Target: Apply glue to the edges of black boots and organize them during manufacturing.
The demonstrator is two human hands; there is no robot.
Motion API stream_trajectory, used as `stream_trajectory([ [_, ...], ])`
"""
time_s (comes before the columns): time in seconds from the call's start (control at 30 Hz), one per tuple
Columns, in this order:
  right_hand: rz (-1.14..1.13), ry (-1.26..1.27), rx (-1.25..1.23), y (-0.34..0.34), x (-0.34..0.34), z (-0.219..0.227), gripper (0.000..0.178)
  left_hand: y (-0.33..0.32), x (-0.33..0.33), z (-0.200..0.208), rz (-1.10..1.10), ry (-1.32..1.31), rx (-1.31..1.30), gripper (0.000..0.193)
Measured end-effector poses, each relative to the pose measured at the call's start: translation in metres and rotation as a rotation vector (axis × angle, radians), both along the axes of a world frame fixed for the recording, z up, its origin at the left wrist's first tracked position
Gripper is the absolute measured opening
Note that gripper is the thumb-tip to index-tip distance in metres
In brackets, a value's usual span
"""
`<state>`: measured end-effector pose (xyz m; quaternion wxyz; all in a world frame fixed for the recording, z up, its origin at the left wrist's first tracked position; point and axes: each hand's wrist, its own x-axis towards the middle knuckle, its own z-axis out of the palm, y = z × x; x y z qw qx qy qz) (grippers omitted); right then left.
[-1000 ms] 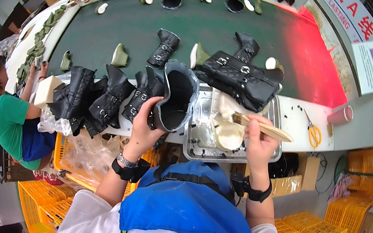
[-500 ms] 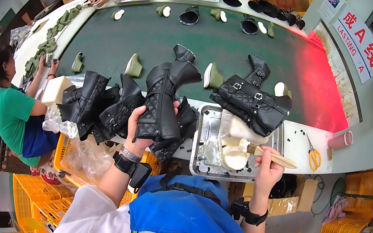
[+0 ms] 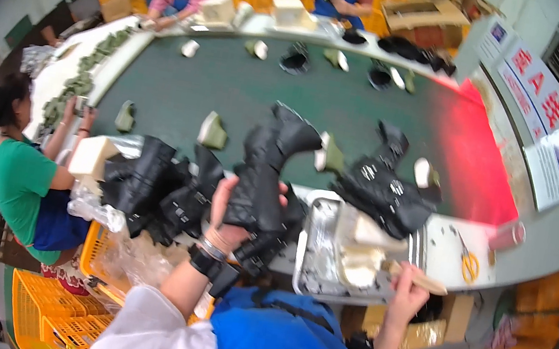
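My left hand (image 3: pixel 223 215) grips a black quilted boot upper (image 3: pixel 264 172) by its lower part, holding it tilted above the near table edge. The fingers of my right hand (image 3: pixel 408 291) are closed round a wooden-handled brush (image 3: pixel 435 282). Its bristle end is blurred and lies at a white, glue-coated container (image 3: pixel 360 266). This container sits in a metal tray (image 3: pixel 306 255) strewn with dark scraps. More black boot uppers (image 3: pixel 140 178) lie left of my left hand. Buckled black uppers (image 3: pixel 389 195) are piled just beyond the tray.
A green conveyor belt (image 3: pixel 184 86) carries small green-and-white shoe pieces (image 3: pixel 213 131). Orange-handled scissors (image 3: pixel 468 265) and a pink cup (image 3: pixel 506 236) lie on the right. A person in green (image 3: pixel 23 178) works at the left, others across the belt. Yellow crates (image 3: pixel 48 299) stand below.
The view has shifted, so the table appears lower. The boot upper has turned in my left hand and looks narrower. My right hand still holds the brush at the white container.
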<state>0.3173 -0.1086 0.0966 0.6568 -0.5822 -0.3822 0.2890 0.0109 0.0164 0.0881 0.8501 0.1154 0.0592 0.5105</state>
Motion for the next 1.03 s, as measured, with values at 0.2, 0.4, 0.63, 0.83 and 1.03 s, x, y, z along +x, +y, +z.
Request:
stream_trajectory([
  [0.2,-0.016,0.052,0.032,0.004,-0.003,-0.004,0.013,0.007,-0.021,0.013,0.007,-0.013,-0.003,0.062],
  [0.4,-0.013,0.005,0.038,0.006,-0.008,0.0,0.014,0.028,-0.039,0.007,0.1,0.203,-0.187,0.041],
  [0.63,0.006,-0.025,0.039,0.006,-0.005,-0.002,0.014,0.09,-0.053,0.013,0.184,0.349,-0.103,0.039],
  [0.83,-0.014,-0.061,0.006,0.003,-0.002,-0.002,0.014,0.161,-0.064,0.005,0.264,0.333,-0.154,0.048],
  [1.03,-0.075,-0.106,-0.047,0.002,-0.008,0.004,0.014,0.281,-0.131,-0.053,0.916,1.457,0.023,0.075],
])
